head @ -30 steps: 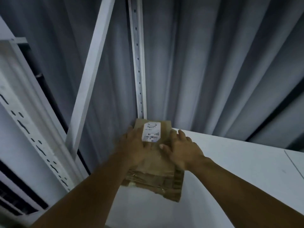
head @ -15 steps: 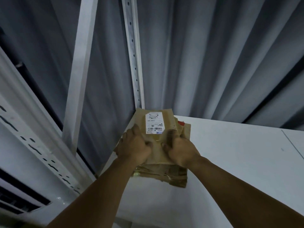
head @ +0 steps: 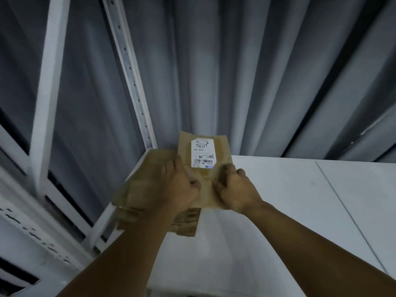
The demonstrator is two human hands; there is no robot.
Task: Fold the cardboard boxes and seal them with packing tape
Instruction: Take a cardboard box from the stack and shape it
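Note:
A flattened brown cardboard box [head: 205, 189] with a white shipping label [head: 203, 153] is held up at the far left corner of the white table [head: 300, 200]. My left hand [head: 179, 185] grips its left edge and my right hand [head: 235, 187] grips its right edge, thumbs on top. Under it lies a stack of more flattened cardboard [head: 145, 189], partly hanging over the table's left edge. No tape is in view.
Grey pleated curtains [head: 257, 71] hang behind the table. White slotted metal shelving posts [head: 130, 71] stand at the left, close to the cardboard stack. A seam [head: 347, 211] crosses the table top at the right.
Both hands went from lying flat on the top box to gripping it, and have lifted and shifted it right, off the stack. The stack below is now exposed at the left.

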